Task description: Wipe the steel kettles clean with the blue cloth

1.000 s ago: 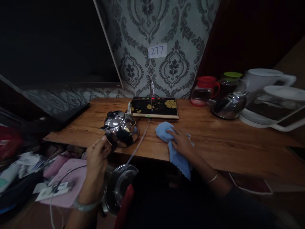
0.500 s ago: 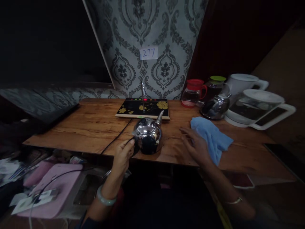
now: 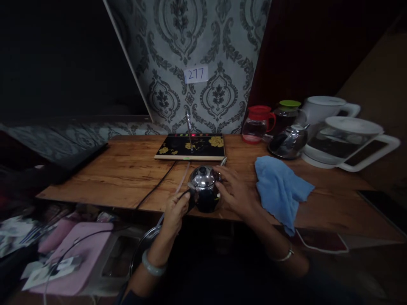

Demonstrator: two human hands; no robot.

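Observation:
A shiny steel teapot (image 3: 205, 190) with a black lid knob is near the front edge of the wooden table. My left hand (image 3: 177, 210) is closed round its dark handle on the left. My right hand (image 3: 237, 192) reaches to the pot's right side, fingers stretched and apart, with the fingertips at the spout and body. Whether they press on the metal I cannot tell. Most of the spout is hidden behind those fingers. To the right lies a crumpled blue cloth (image 3: 281, 188).
Behind the pot sits a black panel with gold flowers and a lit red display (image 3: 193, 146), a thin metal spout above it. At right stand a red-lidded jug (image 3: 258, 125), a green-lidded jug (image 3: 288, 112), another steel teapot (image 3: 288, 142) and white-handled pitchers (image 3: 343, 144). A cable (image 3: 155, 186) crosses the table.
My right hand has moved left from beside the cloth to the teapot's spout side. The teapot, held by my left hand, has shifted slightly right and nearer, its spout turning further away from me.

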